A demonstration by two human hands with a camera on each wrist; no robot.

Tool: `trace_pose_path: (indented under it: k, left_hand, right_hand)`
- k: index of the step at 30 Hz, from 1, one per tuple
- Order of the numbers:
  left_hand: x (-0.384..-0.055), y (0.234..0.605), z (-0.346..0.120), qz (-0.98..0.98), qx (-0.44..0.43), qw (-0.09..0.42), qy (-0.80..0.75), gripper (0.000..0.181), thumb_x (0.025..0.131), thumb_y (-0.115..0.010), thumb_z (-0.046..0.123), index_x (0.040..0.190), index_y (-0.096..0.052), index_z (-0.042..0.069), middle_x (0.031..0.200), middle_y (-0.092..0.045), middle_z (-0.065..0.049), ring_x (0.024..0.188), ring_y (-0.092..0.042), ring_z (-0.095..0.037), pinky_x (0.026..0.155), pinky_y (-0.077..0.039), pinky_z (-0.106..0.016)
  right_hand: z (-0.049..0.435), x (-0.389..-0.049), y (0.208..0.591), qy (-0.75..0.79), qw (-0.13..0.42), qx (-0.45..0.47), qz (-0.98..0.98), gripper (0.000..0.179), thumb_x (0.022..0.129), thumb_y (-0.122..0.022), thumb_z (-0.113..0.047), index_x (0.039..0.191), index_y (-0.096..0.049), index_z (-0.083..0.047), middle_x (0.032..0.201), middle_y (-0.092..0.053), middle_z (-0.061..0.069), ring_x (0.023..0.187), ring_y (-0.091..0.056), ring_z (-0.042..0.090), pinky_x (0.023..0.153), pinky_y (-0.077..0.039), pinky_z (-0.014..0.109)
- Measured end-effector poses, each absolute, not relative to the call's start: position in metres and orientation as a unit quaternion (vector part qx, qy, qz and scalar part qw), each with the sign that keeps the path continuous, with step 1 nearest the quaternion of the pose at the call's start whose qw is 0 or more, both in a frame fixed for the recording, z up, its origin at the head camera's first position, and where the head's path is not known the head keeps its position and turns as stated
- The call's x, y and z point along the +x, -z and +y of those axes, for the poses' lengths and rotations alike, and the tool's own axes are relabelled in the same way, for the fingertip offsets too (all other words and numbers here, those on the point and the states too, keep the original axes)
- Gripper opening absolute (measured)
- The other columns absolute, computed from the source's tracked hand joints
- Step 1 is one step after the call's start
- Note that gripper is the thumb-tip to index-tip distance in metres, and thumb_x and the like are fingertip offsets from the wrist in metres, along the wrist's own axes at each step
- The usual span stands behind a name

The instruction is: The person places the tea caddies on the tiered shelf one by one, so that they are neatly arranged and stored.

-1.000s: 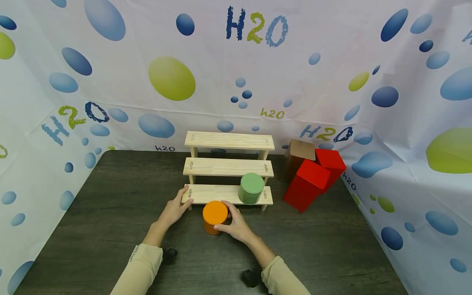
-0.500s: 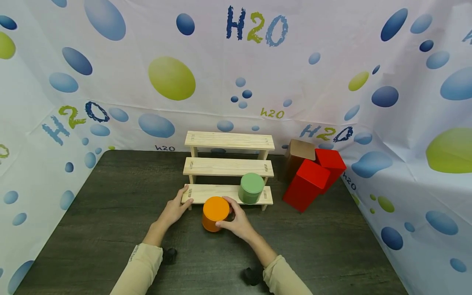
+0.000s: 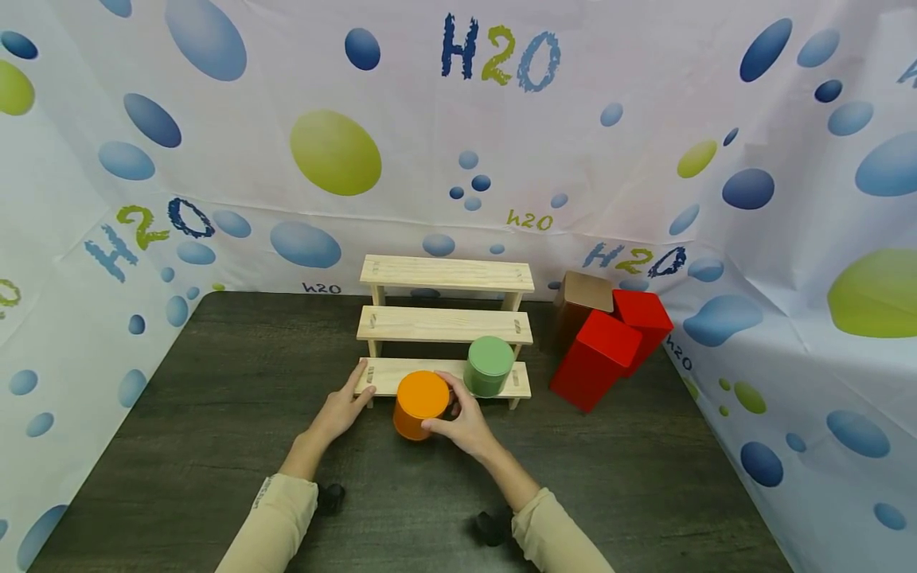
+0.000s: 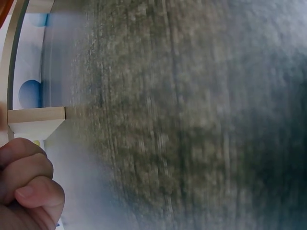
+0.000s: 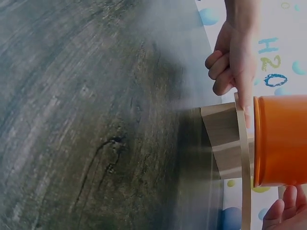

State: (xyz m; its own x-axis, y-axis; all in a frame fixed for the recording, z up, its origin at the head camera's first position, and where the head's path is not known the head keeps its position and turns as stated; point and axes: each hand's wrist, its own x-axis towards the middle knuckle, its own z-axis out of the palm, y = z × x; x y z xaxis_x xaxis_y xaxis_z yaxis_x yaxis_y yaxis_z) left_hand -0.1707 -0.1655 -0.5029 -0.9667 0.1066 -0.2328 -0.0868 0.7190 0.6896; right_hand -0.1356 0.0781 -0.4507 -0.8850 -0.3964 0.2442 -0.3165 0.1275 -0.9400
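Note:
My right hand (image 3: 469,426) grips a lidded orange canister (image 3: 420,398) from its right side, thumb at the front and fingers behind. The canister is upright and overlaps the front edge of the lowest step of a three-tier wooden step shelf (image 3: 390,376). In the right wrist view its bottom rim (image 5: 257,143) is right at the step's board. My left hand (image 3: 342,406) holds the left end of that step, thumb along the front edge; the left wrist view shows its other fingers (image 4: 36,191) curled beside the shelf's leg (image 4: 36,115).
A green canister (image 3: 489,368) stands on the right part of the lowest step. Right of the shelf are two red boxes (image 3: 598,358) and a brown box (image 3: 583,293) on the dark table (image 3: 236,382). A printed H2O backdrop (image 3: 430,119) rises behind.
My right hand has lifted the orange canister up and slightly forward, from in front of the shelf to over the lowest step's front edge. My left hand has kept its place.

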Motion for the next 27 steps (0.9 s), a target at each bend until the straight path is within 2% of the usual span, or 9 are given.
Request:
trace_pose_path:
  k: [4,7,10,12,15,18,23,27]
  left_hand:
    - [-0.171,0.504,-0.165,0.915,0.004,0.134,-0.381,0.068,0.097,-0.038,0.045,0.148,-0.003,0.016,0.142,-0.025,-0.029,0.119,-0.037,-0.052,0.092,-0.032,-0.060]
    - [-0.171,0.503,-0.165,0.914,0.003,0.136,-0.381,0.069,0.097,-0.038,0.044,0.148,-0.002,0.016,0.143,-0.025,-0.028,0.119,-0.036,-0.052,0.093,-0.031,-0.060]
    - [-0.171,0.503,-0.165,0.916,0.005,0.134,-0.378,0.069,0.097,-0.038,0.044,0.148,-0.003,0.016,0.142,-0.026,-0.028,0.119,-0.037,-0.052,0.093,-0.031,-0.060]
    - [-0.171,0.503,-0.165,0.917,0.008,0.131,-0.376,0.068,0.097,-0.039,0.043,0.148,-0.004,0.015,0.142,-0.026,-0.028,0.119,-0.037,-0.051,0.093,-0.031,-0.060]
    - [-0.171,0.503,-0.166,0.917,0.011,0.129,-0.376,0.067,0.097,-0.039,0.041,0.148,-0.005,0.014,0.142,-0.027,-0.029,0.118,-0.038,-0.051,0.092,-0.032,-0.060]
    - [-0.171,0.502,-0.166,0.916,0.011,0.130,-0.379,0.067,0.097,-0.038,0.041,0.148,-0.004,0.014,0.141,-0.027,-0.030,0.117,-0.039,-0.052,0.091,-0.033,-0.060]
    - [-0.171,0.501,-0.166,0.916,0.013,0.132,-0.379,0.067,0.098,-0.037,0.041,0.148,-0.003,0.014,0.141,-0.028,-0.030,0.117,-0.040,-0.052,0.090,-0.034,-0.060]
    - [-0.169,0.501,-0.165,0.913,0.024,0.125,-0.388,0.066,0.098,-0.037,0.040,0.148,-0.004,0.012,0.140,-0.028,-0.031,0.117,-0.039,-0.053,0.091,-0.033,-0.061]
  right_hand:
    - [0.079,-0.136,0.450,0.621,0.026,-0.235,0.747,0.076,0.077,-0.074,-0.027,0.131,-0.037,0.012,0.111,-0.048,0.028,0.081,-0.037,0.042,0.066,-0.030,0.040]
    - [0.079,-0.137,0.449,0.625,0.018,-0.233,0.745,0.077,0.077,-0.074,-0.030,0.131,-0.037,0.011,0.112,-0.049,0.028,0.083,-0.041,0.028,0.066,-0.030,0.044]
    - [0.079,-0.138,0.447,0.631,0.012,-0.228,0.742,0.078,0.077,-0.074,-0.034,0.131,-0.038,0.009,0.115,-0.049,0.027,0.086,-0.042,0.014,0.066,-0.033,0.039]
    - [0.079,-0.140,0.446,0.634,0.008,-0.224,0.741,0.079,0.077,-0.073,-0.037,0.131,-0.038,0.009,0.115,-0.049,0.026,0.087,-0.042,0.009,0.067,-0.034,0.036]
    - [0.078,-0.143,0.443,0.638,0.007,-0.218,0.738,0.079,0.077,-0.072,-0.039,0.132,-0.038,0.008,0.113,-0.049,0.026,0.088,-0.042,0.013,0.069,-0.034,0.037]
    - [0.077,-0.146,0.440,0.639,0.011,-0.208,0.741,0.077,0.079,-0.072,-0.033,0.133,-0.036,0.007,0.113,-0.048,0.025,0.088,-0.042,0.017,0.071,-0.034,0.038]
    - [0.075,-0.150,0.435,0.642,0.026,-0.192,0.742,0.074,0.079,-0.073,-0.020,0.136,-0.033,0.006,0.120,-0.045,0.024,0.092,-0.042,0.013,0.076,-0.036,0.037]
    - [0.073,-0.153,0.432,0.653,0.017,-0.197,0.731,0.075,0.079,-0.073,-0.019,0.136,-0.032,0.006,0.123,-0.043,0.026,0.093,-0.041,0.013,0.078,-0.034,0.045]
